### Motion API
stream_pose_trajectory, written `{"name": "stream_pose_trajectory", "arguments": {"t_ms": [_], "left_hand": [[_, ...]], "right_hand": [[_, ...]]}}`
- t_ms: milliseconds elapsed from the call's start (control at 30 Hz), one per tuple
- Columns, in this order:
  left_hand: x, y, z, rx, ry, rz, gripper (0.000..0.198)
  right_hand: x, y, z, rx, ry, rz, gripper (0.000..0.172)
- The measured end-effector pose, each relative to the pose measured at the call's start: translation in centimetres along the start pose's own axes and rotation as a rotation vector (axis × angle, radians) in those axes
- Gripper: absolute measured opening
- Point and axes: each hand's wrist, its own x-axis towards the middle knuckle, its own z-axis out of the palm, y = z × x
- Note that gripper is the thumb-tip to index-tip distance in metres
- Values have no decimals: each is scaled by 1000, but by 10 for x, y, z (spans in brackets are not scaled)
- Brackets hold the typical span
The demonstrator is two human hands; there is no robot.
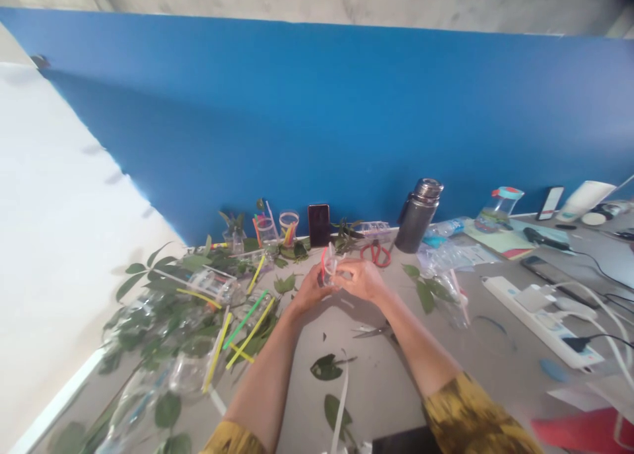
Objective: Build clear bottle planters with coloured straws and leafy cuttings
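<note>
In the middle of the table I hold a small clear plastic cup (327, 269) with a red strip or straw piece at its side. My left hand (313, 291) wraps round the cup's left side, fingers closed. My right hand (362, 279) is closed at the cup's right side, its fingertips pressed to it; a pale strip stands up between the hands. Exactly what the right fingers pinch is partly hidden. Below the hands lie metal scissor blades (369, 333), a dark green leaf (325, 368) and a long white strip (341, 404).
Leafy stems, yellow straws (250, 333) and clear plastic cups crowd the left. Along the blue wall stand straw-filled cups (288, 226), an upright phone (319, 225), red-handled scissors (376, 254) and a dark flask (419, 217). At right lie a power strip (539, 318) and cables.
</note>
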Motion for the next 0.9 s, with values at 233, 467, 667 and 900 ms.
{"name": "stream_pose_trajectory", "arguments": {"t_ms": [233,467,667,900], "left_hand": [[0,6,1,0,52,-15,57],[3,3,0,14,79,-36,45],[3,1,0,44,84,-38,48],[0,3,1,12,123,-39,44]], "right_hand": [[0,-1,4,11,50,14,15],[2,-12,2,35,17,24,20],[4,-16,5,-100,-38,50,18],[1,-15,10,-71,-10,-10,22]]}}
